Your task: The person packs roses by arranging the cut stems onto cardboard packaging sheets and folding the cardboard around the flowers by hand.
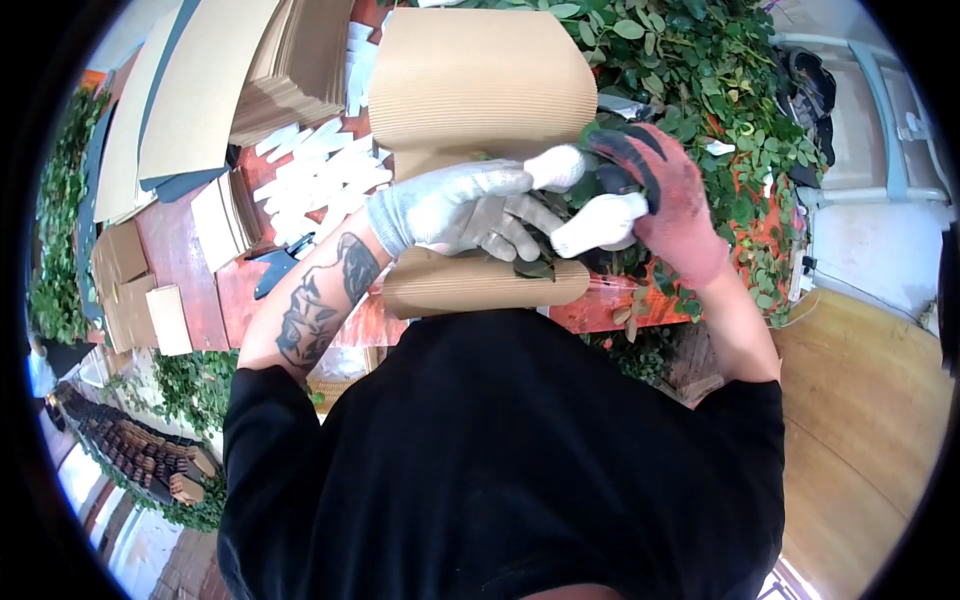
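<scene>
Nearest the camera, a black shirt [540,430], bent over the red worktop [230,300]. Right hand [680,205], in a pink glove with dark fingers, curled onto the lower white-covered bundle [600,225], among dark green leaves. Left hand [470,215], in a pale grey glove, laid across with fingers loosely extended, not clenched, thumb at the upper white-covered bundle [555,168]; impossible to tell whether gripping anything underneath. Both bundles above the corrugated cardboard [480,80], between the hands and toward the right. As for progress, white coverings already on both; cardboard rolled at the near edge, lying open at the far end and not closed over them, with the middle hidden by hands. Apparently partway through, with plenty unused: loose white strips [325,185] and a cardboard stack [290,80] at left, leafy greenery [700,80] heaped at right.
</scene>
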A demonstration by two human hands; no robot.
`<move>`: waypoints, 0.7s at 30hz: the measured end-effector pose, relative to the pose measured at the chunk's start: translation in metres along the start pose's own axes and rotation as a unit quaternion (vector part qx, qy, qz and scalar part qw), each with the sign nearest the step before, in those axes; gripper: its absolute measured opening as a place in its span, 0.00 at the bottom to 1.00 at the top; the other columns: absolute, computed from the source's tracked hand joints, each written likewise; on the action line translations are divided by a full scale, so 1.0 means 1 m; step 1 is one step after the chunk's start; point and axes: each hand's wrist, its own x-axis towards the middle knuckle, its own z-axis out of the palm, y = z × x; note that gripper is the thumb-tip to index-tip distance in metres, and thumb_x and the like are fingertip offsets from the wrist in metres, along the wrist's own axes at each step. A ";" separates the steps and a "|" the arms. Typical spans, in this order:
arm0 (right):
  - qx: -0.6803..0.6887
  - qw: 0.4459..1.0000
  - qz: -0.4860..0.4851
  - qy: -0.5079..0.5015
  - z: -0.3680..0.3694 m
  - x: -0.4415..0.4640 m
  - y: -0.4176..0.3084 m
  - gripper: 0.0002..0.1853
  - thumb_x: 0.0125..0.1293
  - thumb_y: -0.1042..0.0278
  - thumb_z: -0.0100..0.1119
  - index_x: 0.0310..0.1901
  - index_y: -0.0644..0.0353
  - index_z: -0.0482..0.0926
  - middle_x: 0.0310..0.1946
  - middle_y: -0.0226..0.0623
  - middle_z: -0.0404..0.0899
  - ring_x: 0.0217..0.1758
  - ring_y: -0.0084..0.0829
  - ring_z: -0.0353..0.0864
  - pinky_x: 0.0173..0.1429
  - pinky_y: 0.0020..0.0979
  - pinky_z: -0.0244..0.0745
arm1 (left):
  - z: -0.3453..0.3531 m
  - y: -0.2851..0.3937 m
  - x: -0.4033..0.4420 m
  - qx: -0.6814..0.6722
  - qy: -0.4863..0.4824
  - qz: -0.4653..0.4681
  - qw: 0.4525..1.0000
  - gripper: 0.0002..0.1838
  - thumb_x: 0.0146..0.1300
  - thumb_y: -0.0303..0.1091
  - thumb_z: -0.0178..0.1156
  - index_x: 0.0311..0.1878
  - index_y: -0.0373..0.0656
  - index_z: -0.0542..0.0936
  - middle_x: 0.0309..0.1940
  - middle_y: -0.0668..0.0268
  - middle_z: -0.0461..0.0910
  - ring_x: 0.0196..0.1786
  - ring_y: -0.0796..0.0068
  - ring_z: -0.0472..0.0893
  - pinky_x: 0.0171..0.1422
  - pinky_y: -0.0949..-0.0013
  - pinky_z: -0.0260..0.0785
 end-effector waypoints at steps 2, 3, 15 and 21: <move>-0.011 0.998 0.022 -0.057 -0.002 0.001 -0.006 0.35 0.45 0.79 0.60 0.61 0.63 0.67 0.61 0.51 0.64 0.63 0.47 0.67 0.70 0.38 0.60 | 0.013 0.004 -0.004 0.041 0.008 0.099 0.994 0.33 0.63 0.50 0.57 0.67 0.44 0.61 0.52 0.57 0.76 0.43 0.73 0.79 0.45 0.73 0.71; -0.026 0.998 0.033 -0.038 0.010 -0.007 0.002 0.36 0.45 0.74 0.61 0.62 0.63 0.66 0.58 0.50 0.66 0.63 0.47 0.66 0.71 0.39 0.57 | 0.014 0.009 -0.007 0.121 0.041 0.092 0.988 0.30 0.59 0.42 0.60 0.63 0.42 0.66 0.50 0.62 0.77 0.43 0.77 0.78 0.44 0.76 0.70; 0.129 0.879 0.255 0.382 -0.130 -0.045 0.088 0.16 0.60 0.75 0.57 0.51 0.65 0.76 0.42 0.33 0.80 0.47 0.25 0.76 0.55 0.29 0.70 | -0.012 -0.022 0.017 0.815 0.185 0.169 0.523 0.35 0.51 0.45 0.65 0.63 0.44 0.69 0.62 0.52 0.66 0.66 0.51 0.64 0.70 0.54 0.54; -0.025 0.897 0.226 0.380 -0.139 -0.081 0.133 0.20 0.56 0.78 0.57 0.52 0.68 0.76 0.45 0.37 0.80 0.49 0.26 0.76 0.56 0.27 0.68 | 0.001 -0.015 0.038 0.883 0.162 0.061 0.435 0.37 0.47 0.39 0.65 0.64 0.48 0.67 0.60 0.54 0.67 0.65 0.54 0.65 0.67 0.56 0.58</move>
